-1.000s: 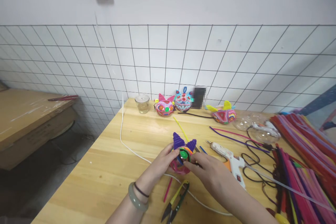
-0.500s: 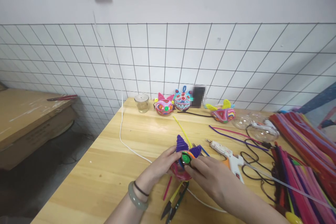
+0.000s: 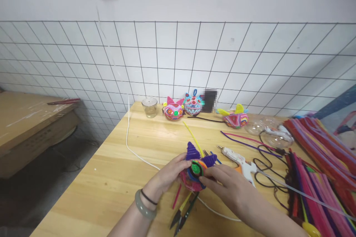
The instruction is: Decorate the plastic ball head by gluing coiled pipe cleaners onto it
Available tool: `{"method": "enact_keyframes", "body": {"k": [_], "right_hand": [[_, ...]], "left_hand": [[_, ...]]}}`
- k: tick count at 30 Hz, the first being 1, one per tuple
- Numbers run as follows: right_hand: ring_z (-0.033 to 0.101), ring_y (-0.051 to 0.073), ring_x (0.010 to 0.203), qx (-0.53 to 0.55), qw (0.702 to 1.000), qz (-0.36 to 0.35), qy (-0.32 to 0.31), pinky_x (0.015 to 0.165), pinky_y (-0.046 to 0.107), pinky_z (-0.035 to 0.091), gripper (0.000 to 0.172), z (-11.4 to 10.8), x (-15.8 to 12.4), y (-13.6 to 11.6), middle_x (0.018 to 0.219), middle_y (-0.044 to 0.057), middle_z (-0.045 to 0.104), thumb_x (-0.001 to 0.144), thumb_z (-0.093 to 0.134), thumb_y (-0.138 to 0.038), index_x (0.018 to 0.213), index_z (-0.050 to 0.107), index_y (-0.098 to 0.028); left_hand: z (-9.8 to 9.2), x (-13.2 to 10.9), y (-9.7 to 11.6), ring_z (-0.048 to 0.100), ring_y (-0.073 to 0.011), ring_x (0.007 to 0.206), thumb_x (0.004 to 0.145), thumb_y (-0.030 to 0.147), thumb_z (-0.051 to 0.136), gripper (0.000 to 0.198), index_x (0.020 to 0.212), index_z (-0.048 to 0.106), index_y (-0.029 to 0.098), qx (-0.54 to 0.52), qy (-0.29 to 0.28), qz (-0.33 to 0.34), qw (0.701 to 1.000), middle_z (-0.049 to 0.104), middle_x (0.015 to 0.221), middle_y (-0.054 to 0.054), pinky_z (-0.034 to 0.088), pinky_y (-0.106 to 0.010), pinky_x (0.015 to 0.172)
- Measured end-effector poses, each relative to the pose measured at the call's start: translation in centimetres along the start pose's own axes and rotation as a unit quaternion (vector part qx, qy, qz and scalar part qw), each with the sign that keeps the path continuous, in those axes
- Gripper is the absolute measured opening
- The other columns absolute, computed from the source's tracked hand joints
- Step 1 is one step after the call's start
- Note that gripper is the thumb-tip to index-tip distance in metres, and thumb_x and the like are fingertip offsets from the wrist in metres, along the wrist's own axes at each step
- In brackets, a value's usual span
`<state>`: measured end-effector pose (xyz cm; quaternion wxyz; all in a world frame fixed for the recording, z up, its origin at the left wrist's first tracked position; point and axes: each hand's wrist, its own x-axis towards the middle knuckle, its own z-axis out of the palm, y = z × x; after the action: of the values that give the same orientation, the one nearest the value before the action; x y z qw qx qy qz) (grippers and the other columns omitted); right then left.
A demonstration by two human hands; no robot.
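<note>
A round pipe-cleaner animal ornament [image 3: 191, 184] has two purple ears and a green, black and blue coil [image 3: 196, 169] on its front. My left hand [image 3: 172, 172] grips it from the left, thumb along the upper edge by the coil. From the right, my right hand [image 3: 226, 185] closes its thumb and fingers on the coil's side of the ornament. My hands hide part of its sides. Just below, thread snips [image 3: 183, 213] lie on the wooden table, beside a short pink pipe cleaner [image 3: 176, 196].
A white glue gun [image 3: 240, 163] with a tangled black cord [image 3: 264, 166] lies right. Bundles of coloured pipe cleaners [image 3: 314, 189] fill the right edge. Behind stand a glass cup [image 3: 149, 107], finished ornaments [image 3: 173, 110] and clear plastic balls [image 3: 278, 137]. A white cable [image 3: 139, 155] crosses the table.
The fingers of my right hand have shifted slightly on the ornament, and the coil's black and blue rings show more fully. My left hand keeps its hold.
</note>
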<state>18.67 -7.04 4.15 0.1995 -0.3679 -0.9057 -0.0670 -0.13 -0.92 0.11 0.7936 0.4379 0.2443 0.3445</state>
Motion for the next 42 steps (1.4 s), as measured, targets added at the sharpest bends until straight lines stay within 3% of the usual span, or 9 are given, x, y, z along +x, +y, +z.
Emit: {"method": "enact_keyframes", "body": {"k": [7, 12, 17, 25, 31, 42], "right_hand": [[0.062, 0.019, 0.081, -0.003, 1.000, 0.003, 0.020, 0.069, 0.031, 0.051, 0.033, 0.7, -1.4, 0.0, 0.094, 0.011, 0.069, 0.099, 0.033, -0.013, 0.111, 0.063, -0.016], [0.060, 0.016, 0.070, -0.001, 1.000, 0.012, -0.005, 0.063, 0.028, 0.047, 0.032, 0.8, -0.6, -0.3, 0.082, 0.005, 0.067, 0.099, 0.035, -0.017, 0.096, 0.067, -0.021], [0.059, 0.018, 0.070, 0.000, 1.000, 0.002, -0.016, 0.064, 0.030, 0.047, 0.029, 0.2, -0.1, -0.6, 0.080, 0.006, 0.065, 0.099, 0.036, -0.018, 0.099, 0.065, -0.020], [0.057, 0.017, 0.065, 0.008, 0.999, 0.050, 0.007, 0.059, 0.029, 0.046, 0.023, 1.0, -0.7, -0.1, 0.076, 0.004, 0.063, 0.098, 0.041, -0.024, 0.099, 0.064, -0.023], [0.056, 0.015, 0.064, 0.004, 0.999, 0.029, 0.032, 0.057, 0.027, 0.044, 0.020, 1.2, -0.6, 0.5, 0.073, 0.002, 0.062, 0.098, 0.044, -0.027, 0.094, 0.063, -0.023], [0.054, 0.014, 0.063, 0.017, 0.999, 0.042, 0.010, 0.057, 0.027, 0.041, 0.026, 0.7, -0.6, 0.1, 0.072, 0.001, 0.059, 0.100, 0.041, -0.028, 0.087, 0.061, -0.021]], "left_hand": [[-0.3, 0.1, -0.5, 0.062, -0.0282, 0.104, 0.077, 0.029, 0.067, 0.036, 0.111, 0.065, 0.016, -0.001, 0.033, -0.028, 0.999, 0.069, 0.116, -0.011, 0.047, -0.037, 0.089], [-0.2, 0.1, -0.4, 0.059, -0.0290, 0.112, 0.081, 0.027, 0.062, 0.037, 0.115, 0.064, 0.015, 0.013, 0.008, 0.011, 1.000, 0.067, 0.119, -0.012, 0.044, -0.038, 0.095], [-0.3, 0.1, -0.4, 0.056, -0.0298, 0.116, 0.083, 0.026, 0.059, 0.038, 0.118, 0.062, 0.014, 0.022, -0.006, 0.017, 1.000, 0.066, 0.120, -0.012, 0.041, -0.040, 0.099], [-0.3, 0.0, -0.1, 0.062, -0.0288, 0.102, 0.080, 0.032, 0.061, 0.039, 0.116, 0.063, 0.017, 0.040, 0.040, -0.034, 0.998, 0.067, 0.118, -0.012, 0.052, -0.035, 0.077], [-0.4, -0.3, 0.1, 0.061, -0.0299, 0.102, 0.079, 0.033, 0.062, 0.043, 0.120, 0.059, 0.019, 0.046, 0.050, -0.052, 0.996, 0.064, 0.120, -0.012, 0.053, -0.032, 0.064], [-0.1, -0.3, 0.3, 0.064, -0.0254, 0.095, 0.078, 0.028, 0.065, 0.043, 0.119, 0.060, 0.019, 0.015, 0.045, -0.060, 0.997, 0.065, 0.119, -0.012, 0.053, -0.031, 0.066]]}}
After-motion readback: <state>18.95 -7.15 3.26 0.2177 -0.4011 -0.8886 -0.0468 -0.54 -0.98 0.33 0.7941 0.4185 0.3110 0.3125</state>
